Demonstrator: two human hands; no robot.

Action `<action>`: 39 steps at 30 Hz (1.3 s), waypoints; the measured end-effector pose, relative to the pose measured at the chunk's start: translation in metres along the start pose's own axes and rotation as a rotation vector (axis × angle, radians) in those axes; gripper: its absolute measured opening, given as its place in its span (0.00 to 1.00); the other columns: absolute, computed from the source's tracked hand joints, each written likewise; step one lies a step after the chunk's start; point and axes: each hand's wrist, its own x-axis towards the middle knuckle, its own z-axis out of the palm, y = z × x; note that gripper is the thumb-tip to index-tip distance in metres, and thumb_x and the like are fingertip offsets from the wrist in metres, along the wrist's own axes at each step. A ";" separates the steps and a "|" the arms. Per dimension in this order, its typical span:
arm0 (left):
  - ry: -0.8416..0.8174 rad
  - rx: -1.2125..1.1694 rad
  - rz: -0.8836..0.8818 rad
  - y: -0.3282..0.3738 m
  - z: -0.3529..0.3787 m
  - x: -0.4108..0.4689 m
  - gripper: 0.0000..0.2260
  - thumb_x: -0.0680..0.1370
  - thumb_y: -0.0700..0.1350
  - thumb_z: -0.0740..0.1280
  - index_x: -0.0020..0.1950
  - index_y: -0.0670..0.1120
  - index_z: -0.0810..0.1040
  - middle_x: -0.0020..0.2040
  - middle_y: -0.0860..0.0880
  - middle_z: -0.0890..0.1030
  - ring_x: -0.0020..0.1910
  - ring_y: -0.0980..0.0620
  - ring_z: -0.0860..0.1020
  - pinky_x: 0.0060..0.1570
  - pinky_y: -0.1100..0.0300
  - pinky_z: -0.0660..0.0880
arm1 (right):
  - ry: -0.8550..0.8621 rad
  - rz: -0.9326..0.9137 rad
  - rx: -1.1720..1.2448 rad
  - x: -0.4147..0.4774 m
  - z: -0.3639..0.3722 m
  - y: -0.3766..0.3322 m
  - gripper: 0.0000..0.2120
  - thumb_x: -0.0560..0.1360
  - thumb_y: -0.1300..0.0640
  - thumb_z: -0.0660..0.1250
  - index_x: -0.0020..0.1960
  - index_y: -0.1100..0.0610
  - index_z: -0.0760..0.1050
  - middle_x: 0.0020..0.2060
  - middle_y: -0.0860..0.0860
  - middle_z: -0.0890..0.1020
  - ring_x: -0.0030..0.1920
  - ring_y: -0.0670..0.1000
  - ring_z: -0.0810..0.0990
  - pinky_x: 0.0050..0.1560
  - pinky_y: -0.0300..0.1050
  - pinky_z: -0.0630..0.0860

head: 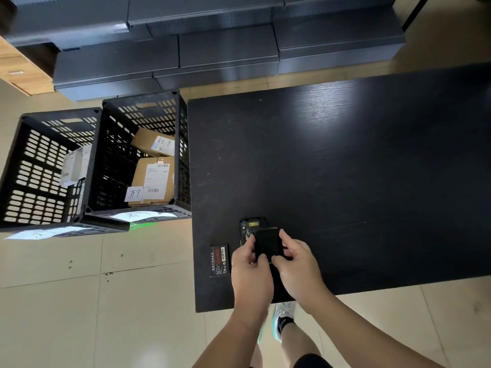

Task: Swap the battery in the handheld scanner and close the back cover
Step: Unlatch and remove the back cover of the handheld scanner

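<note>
The black handheld scanner [252, 226] lies back-up near the front left of the black table [345, 168], its yellow label showing. Over its lower part both hands hold a black rectangular piece, the back cover [268, 244]. My left hand [249, 264] grips the cover's left and near edge. My right hand [297, 257] pinches its right side and near corner. Whether the cover is seated on the scanner I cannot tell. A loose battery [219, 260] with a red-printed label lies flat on the table just left of my left hand.
Two black slotted crates [183, 144] [32, 168] stand on the tiled floor left of the table, holding cardboard parcels [154, 179]. Dark grey shelving units [212, 54] line the far side. My legs and a green shoe [281, 322] are below the table's near edge.
</note>
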 end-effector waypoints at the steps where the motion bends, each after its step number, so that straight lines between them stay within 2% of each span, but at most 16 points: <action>1: -0.019 0.005 0.006 0.002 0.008 -0.003 0.21 0.79 0.38 0.64 0.70 0.56 0.75 0.63 0.54 0.79 0.57 0.57 0.81 0.61 0.53 0.78 | 0.016 0.006 -0.011 0.002 -0.010 -0.001 0.29 0.74 0.62 0.67 0.72 0.44 0.69 0.56 0.39 0.71 0.55 0.40 0.75 0.58 0.44 0.76; 7: -0.204 0.061 -0.089 0.004 0.065 -0.020 0.26 0.79 0.38 0.62 0.76 0.50 0.66 0.67 0.54 0.69 0.60 0.55 0.77 0.63 0.55 0.76 | 0.061 0.067 -0.100 0.010 -0.067 0.022 0.30 0.74 0.64 0.66 0.74 0.47 0.68 0.58 0.44 0.70 0.53 0.41 0.75 0.58 0.48 0.77; 10: -0.230 0.156 -0.136 0.002 0.081 -0.022 0.27 0.79 0.39 0.60 0.78 0.48 0.63 0.65 0.54 0.64 0.61 0.51 0.75 0.63 0.54 0.75 | 0.028 0.082 -0.161 0.014 -0.075 0.035 0.30 0.75 0.64 0.66 0.75 0.49 0.65 0.58 0.44 0.67 0.51 0.40 0.74 0.55 0.44 0.76; 15: -0.235 0.232 -0.168 -0.001 0.088 -0.018 0.26 0.80 0.44 0.59 0.79 0.49 0.61 0.67 0.52 0.63 0.65 0.48 0.72 0.64 0.48 0.74 | -0.033 0.067 -0.214 0.021 -0.077 0.045 0.30 0.76 0.65 0.65 0.76 0.51 0.64 0.61 0.46 0.66 0.50 0.39 0.74 0.45 0.32 0.71; 18: -0.224 0.244 -0.158 -0.003 0.090 -0.017 0.27 0.82 0.49 0.59 0.80 0.49 0.58 0.66 0.53 0.63 0.66 0.49 0.69 0.64 0.51 0.72 | -0.027 0.045 -0.222 0.024 -0.077 0.053 0.30 0.76 0.66 0.64 0.76 0.51 0.64 0.62 0.46 0.66 0.51 0.41 0.74 0.50 0.37 0.74; 20: -0.225 0.264 -0.142 -0.004 0.093 -0.017 0.27 0.82 0.51 0.58 0.81 0.48 0.57 0.66 0.53 0.62 0.66 0.50 0.67 0.63 0.55 0.70 | -0.027 -0.021 -0.275 0.023 -0.074 0.057 0.25 0.77 0.63 0.66 0.73 0.51 0.68 0.63 0.49 0.69 0.55 0.48 0.77 0.53 0.43 0.77; 22: -0.231 0.289 -0.118 -0.006 0.095 -0.018 0.28 0.82 0.51 0.58 0.81 0.48 0.55 0.66 0.53 0.62 0.66 0.51 0.64 0.62 0.57 0.69 | -0.005 -0.048 -0.287 0.021 -0.071 0.058 0.11 0.78 0.52 0.68 0.60 0.49 0.75 0.59 0.53 0.76 0.55 0.57 0.81 0.46 0.48 0.80; 23: -0.232 0.302 -0.107 -0.006 0.095 -0.018 0.28 0.82 0.52 0.57 0.81 0.48 0.55 0.66 0.53 0.61 0.66 0.52 0.64 0.62 0.57 0.68 | 0.019 -0.015 -0.270 0.018 -0.069 0.053 0.09 0.78 0.47 0.67 0.56 0.49 0.76 0.55 0.53 0.78 0.52 0.58 0.82 0.40 0.48 0.81; 25: -0.235 0.304 -0.102 -0.007 0.094 -0.018 0.29 0.82 0.53 0.58 0.81 0.49 0.54 0.66 0.54 0.60 0.67 0.52 0.64 0.63 0.57 0.69 | 0.036 0.036 -0.168 0.018 -0.066 0.055 0.11 0.78 0.48 0.67 0.59 0.49 0.75 0.54 0.51 0.77 0.49 0.55 0.82 0.35 0.44 0.81; 26: -0.238 0.291 -0.102 -0.006 0.091 -0.019 0.29 0.82 0.53 0.58 0.81 0.49 0.54 0.67 0.55 0.61 0.67 0.52 0.66 0.62 0.57 0.69 | 0.029 0.042 -0.107 0.016 -0.067 0.055 0.16 0.79 0.53 0.67 0.66 0.50 0.72 0.57 0.50 0.75 0.51 0.53 0.80 0.40 0.43 0.81; 28: -0.234 0.257 -0.089 -0.006 0.082 -0.022 0.29 0.81 0.55 0.59 0.80 0.51 0.56 0.66 0.56 0.63 0.65 0.54 0.70 0.60 0.59 0.70 | 0.061 -0.026 -0.232 0.015 -0.070 0.057 0.30 0.77 0.60 0.67 0.76 0.50 0.62 0.63 0.48 0.69 0.57 0.48 0.74 0.53 0.46 0.79; 29: -0.223 0.249 -0.063 -0.006 0.074 -0.023 0.27 0.81 0.55 0.60 0.79 0.52 0.60 0.66 0.57 0.65 0.63 0.57 0.72 0.60 0.61 0.70 | 0.089 -0.067 -0.284 0.015 -0.072 0.059 0.31 0.77 0.60 0.68 0.77 0.50 0.61 0.62 0.47 0.68 0.57 0.46 0.73 0.55 0.45 0.77; 32: -0.117 0.265 0.102 -0.010 0.033 -0.018 0.20 0.79 0.49 0.67 0.71 0.54 0.72 0.62 0.58 0.73 0.58 0.63 0.75 0.58 0.65 0.73 | 0.132 -0.217 -0.289 0.010 -0.066 0.053 0.28 0.74 0.55 0.71 0.72 0.49 0.69 0.57 0.41 0.71 0.54 0.39 0.73 0.52 0.35 0.73; 34: 0.005 0.331 0.227 -0.017 -0.001 -0.009 0.17 0.78 0.44 0.70 0.66 0.52 0.78 0.56 0.59 0.76 0.55 0.62 0.77 0.57 0.65 0.74 | 0.051 -0.299 -0.325 0.006 -0.052 0.048 0.27 0.73 0.51 0.72 0.70 0.47 0.71 0.55 0.37 0.73 0.54 0.35 0.73 0.50 0.30 0.71; 36: 0.086 0.410 0.281 -0.024 -0.030 0.001 0.16 0.77 0.40 0.71 0.64 0.49 0.80 0.53 0.61 0.76 0.53 0.60 0.78 0.57 0.61 0.76 | -0.059 -0.356 -0.353 0.003 -0.033 0.044 0.28 0.73 0.48 0.71 0.71 0.47 0.70 0.54 0.36 0.73 0.55 0.35 0.73 0.52 0.31 0.73; 39: 0.043 0.536 0.339 -0.032 -0.053 0.009 0.16 0.76 0.38 0.71 0.64 0.46 0.80 0.53 0.56 0.78 0.51 0.57 0.79 0.57 0.57 0.78 | -0.151 -0.400 -0.417 0.005 -0.008 0.041 0.29 0.74 0.47 0.69 0.73 0.50 0.69 0.54 0.38 0.73 0.54 0.38 0.75 0.55 0.36 0.76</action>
